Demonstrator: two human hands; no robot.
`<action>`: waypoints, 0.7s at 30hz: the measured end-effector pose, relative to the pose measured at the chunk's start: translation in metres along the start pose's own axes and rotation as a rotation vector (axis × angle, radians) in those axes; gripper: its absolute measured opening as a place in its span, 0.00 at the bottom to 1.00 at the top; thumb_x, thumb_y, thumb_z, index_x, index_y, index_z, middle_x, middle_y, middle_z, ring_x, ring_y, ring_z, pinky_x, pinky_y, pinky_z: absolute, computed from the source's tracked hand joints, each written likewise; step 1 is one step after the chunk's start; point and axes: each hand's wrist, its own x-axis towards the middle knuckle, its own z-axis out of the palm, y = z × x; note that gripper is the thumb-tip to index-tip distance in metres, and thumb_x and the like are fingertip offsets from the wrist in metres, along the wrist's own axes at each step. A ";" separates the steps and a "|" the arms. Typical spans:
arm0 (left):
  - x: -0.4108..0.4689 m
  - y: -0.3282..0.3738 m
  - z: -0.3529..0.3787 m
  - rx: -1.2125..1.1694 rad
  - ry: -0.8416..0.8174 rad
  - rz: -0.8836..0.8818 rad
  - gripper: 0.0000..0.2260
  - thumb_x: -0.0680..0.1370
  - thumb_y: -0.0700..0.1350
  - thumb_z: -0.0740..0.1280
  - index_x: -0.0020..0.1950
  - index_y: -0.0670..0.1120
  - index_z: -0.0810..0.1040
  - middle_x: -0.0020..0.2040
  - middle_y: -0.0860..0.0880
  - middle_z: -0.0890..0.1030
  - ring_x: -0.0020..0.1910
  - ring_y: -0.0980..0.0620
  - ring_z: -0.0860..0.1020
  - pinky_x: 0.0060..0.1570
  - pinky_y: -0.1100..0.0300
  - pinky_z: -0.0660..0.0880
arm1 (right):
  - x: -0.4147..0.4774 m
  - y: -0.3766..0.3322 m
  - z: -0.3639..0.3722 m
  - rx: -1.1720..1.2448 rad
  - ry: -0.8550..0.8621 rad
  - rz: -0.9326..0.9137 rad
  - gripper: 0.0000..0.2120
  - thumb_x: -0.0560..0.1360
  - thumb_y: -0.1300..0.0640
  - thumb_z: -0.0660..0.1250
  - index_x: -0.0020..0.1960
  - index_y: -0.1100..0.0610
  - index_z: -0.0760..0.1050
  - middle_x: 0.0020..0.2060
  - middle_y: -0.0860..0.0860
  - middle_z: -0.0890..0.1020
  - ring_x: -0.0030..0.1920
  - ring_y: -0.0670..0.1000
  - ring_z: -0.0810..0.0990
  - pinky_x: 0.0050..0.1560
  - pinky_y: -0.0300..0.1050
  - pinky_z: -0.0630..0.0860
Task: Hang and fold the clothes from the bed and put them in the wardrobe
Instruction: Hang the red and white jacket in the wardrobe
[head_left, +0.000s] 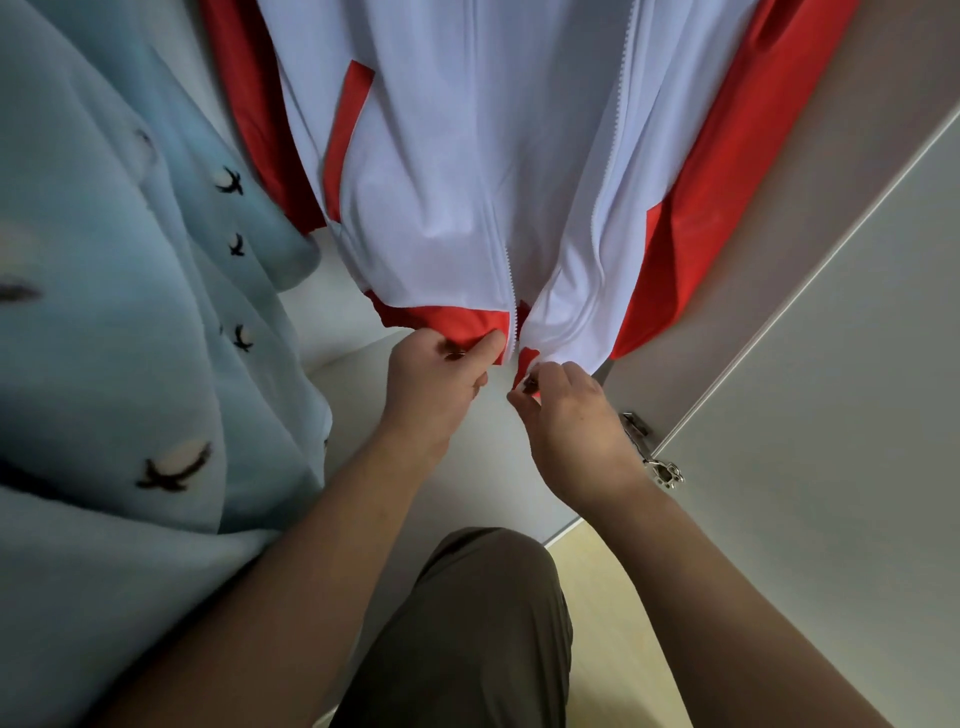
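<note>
A white and red zip jacket (441, 171) hangs inside the wardrobe, its front open along the white zipper. My left hand (439, 374) pinches the red hem on the left side of the zipper. My right hand (566, 405) pinches the bottom of the right zipper edge, with the small metal slider between its fingertips. The two hem ends sit close together. The hanger is out of view above.
A pale blue garment with black bird prints (130, 312) hangs at the left, close to my left arm. The open wardrobe door (831, 389) stands at the right with a metal hinge (652, 452). The wardrobe floor (467, 493) lies below; my trouser leg (478, 623) is in front.
</note>
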 end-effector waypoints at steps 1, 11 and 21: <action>-0.002 0.003 0.001 0.013 -0.016 0.032 0.13 0.71 0.55 0.74 0.35 0.48 0.81 0.29 0.52 0.81 0.29 0.54 0.79 0.35 0.58 0.76 | 0.000 -0.001 -0.002 -0.010 -0.001 -0.016 0.10 0.82 0.52 0.65 0.54 0.60 0.75 0.45 0.53 0.76 0.46 0.57 0.73 0.44 0.46 0.66; -0.005 0.019 0.003 -0.110 -0.182 -0.052 0.02 0.76 0.42 0.73 0.47 0.44 0.85 0.44 0.47 0.87 0.45 0.47 0.86 0.49 0.48 0.83 | 0.004 -0.011 -0.023 0.149 -0.015 -0.038 0.12 0.80 0.48 0.68 0.52 0.57 0.79 0.44 0.52 0.78 0.46 0.53 0.76 0.46 0.48 0.73; -0.007 0.034 0.001 -0.315 -0.264 -0.214 0.05 0.82 0.38 0.67 0.52 0.37 0.81 0.50 0.38 0.86 0.50 0.40 0.85 0.45 0.51 0.83 | 0.001 -0.018 -0.009 0.391 0.101 0.086 0.05 0.81 0.50 0.65 0.49 0.49 0.70 0.42 0.41 0.74 0.46 0.40 0.72 0.44 0.29 0.66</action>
